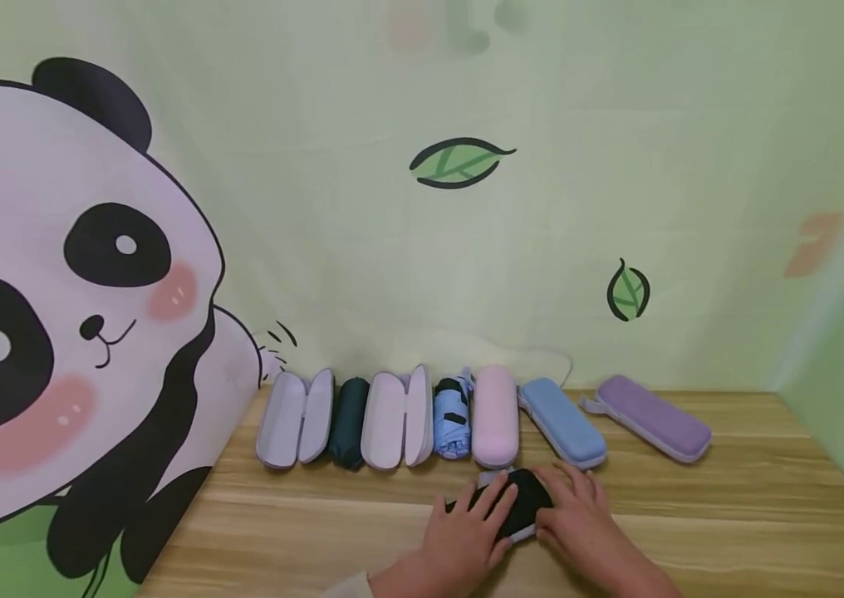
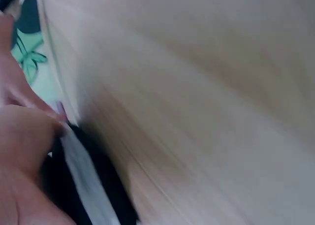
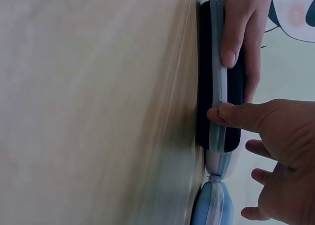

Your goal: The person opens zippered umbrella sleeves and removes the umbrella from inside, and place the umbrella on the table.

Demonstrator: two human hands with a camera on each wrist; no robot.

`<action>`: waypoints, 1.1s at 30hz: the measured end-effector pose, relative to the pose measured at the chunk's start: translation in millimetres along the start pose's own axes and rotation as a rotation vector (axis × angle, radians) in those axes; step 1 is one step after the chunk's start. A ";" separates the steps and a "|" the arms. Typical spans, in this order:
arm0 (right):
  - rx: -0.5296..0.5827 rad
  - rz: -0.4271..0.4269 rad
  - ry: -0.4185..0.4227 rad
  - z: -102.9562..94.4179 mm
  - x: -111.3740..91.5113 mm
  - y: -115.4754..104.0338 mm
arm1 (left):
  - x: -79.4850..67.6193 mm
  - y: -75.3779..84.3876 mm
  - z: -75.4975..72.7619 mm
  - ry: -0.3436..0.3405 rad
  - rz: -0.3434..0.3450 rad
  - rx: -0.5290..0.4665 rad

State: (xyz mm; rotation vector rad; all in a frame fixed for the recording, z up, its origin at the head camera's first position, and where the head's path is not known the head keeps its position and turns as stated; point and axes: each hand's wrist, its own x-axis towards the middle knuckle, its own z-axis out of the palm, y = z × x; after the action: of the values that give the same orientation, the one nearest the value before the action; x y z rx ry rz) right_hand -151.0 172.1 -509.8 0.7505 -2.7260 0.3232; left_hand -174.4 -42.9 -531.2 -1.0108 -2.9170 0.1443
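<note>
Along the lower centre of the head view, a black case (image 1: 529,497) with a grey zip (image 3: 218,84) lies on the wooden table (image 1: 295,531). The left hand (image 1: 465,527) rests across it, fingers spread and nearly straight. The right hand (image 1: 581,517) pinches the zip between thumb and a bent finger. Just above sit a pink case (image 1: 495,415) and a blue case (image 1: 564,422).

A wooden table (image 1: 280,531) carries a black case (image 1: 528,502) touching both hands (image 1: 467,529) and, beyond them, two opened cases (image 1: 282,425), two rolled bundles (image 1: 350,425), a pink case (image 1: 495,417), a blue case (image 1: 564,422) and a purple case (image 1: 652,417).
</note>
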 end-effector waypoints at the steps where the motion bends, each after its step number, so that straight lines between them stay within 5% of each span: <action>1: 0.000 0.011 -0.004 0.3 0.9 1.1 | -1.1 3.2 -0.4 -0.023 -0.014 -0.015; 6: -0.001 0.046 0.012 1.7 7.4 6.9 | -11.3 17.5 -6.7 -0.107 -0.039 -0.129; 9: -0.032 0.037 0.032 4.6 12.9 11.7 | -23.1 18.4 -10.8 -0.124 0.025 -0.190; 16: -0.079 0.038 0.023 8.5 22.4 15.0 | -42.8 -3.7 -8.9 -0.045 0.361 -0.171; 22: -0.086 0.052 0.019 11.2 27.4 15.6 | -28.3 -37.3 -8.4 0.054 0.586 0.115; 27: -0.072 0.036 0.010 12.3 24.2 14.1 | -22.1 -51.8 -1.9 0.045 0.651 0.095; 33: -0.074 0.018 0.042 11.6 22.8 16.5 | -20.1 -51.9 -0.2 0.103 0.634 0.136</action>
State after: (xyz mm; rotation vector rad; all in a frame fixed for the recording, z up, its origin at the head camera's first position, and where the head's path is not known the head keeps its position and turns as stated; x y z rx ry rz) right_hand -181.0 172.0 -515.2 0.6912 -2.6905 0.2375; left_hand -190.4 -95.9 -525.9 -1.8074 -2.3550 0.2944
